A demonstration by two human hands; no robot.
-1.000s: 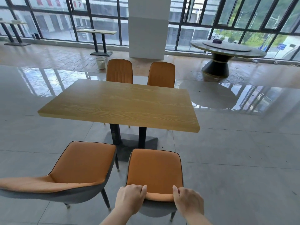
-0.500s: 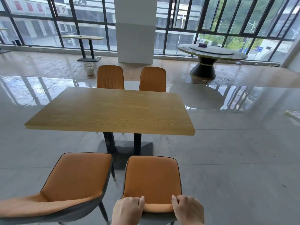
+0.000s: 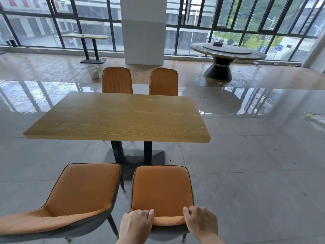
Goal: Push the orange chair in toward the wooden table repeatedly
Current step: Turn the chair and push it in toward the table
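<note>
An orange chair (image 3: 162,189) with a grey shell stands directly in front of me, its seat facing the wooden table (image 3: 119,117). My left hand (image 3: 136,225) grips the left end of its backrest top. My right hand (image 3: 200,221) grips the right end of the same backrest. The chair's front edge sits a short way back from the table's near edge, close to the black table base (image 3: 137,159).
A second orange chair (image 3: 79,194) stands to the left, angled outward. Two more orange chairs (image 3: 117,80) are tucked at the table's far side. A white bin (image 3: 93,71), a white pillar (image 3: 143,30) and a round table (image 3: 226,51) stand beyond on the glossy floor.
The view has lifted and moved closer to the table over the last second. The chair with both hands on its backrest has slid slightly forward toward the table base.
</note>
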